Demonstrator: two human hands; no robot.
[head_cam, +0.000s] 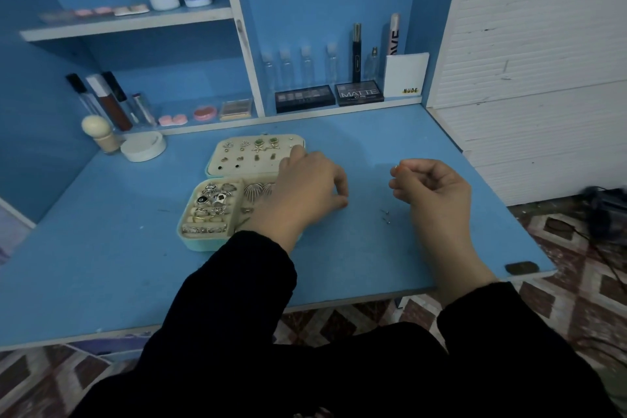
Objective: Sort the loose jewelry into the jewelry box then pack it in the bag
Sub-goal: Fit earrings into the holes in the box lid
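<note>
The open jewelry box [190, 241] lies on the blue desk [356, 132]. Its tray holds rings and its lid pad [251, 164] carries several earrings. My left hand [305, 187] hovers over the box's right side with the fingers curled. One fingertip reaches the lid's right edge, and I see nothing held in the hand. To the right, above the desk, my right hand [431, 190] pinches a small gold earring [395, 168] between thumb and finger. Two or three loose studs [385, 216] lie on the desk below that hand.
A white round container [143, 146] and a sponge on a stand [98, 132] stand at the back left. The shelves behind hold makeup palettes [303, 98], small bottles and tubes. A dark patch [521, 267] sits at the desk's near right corner. No bag is in view.
</note>
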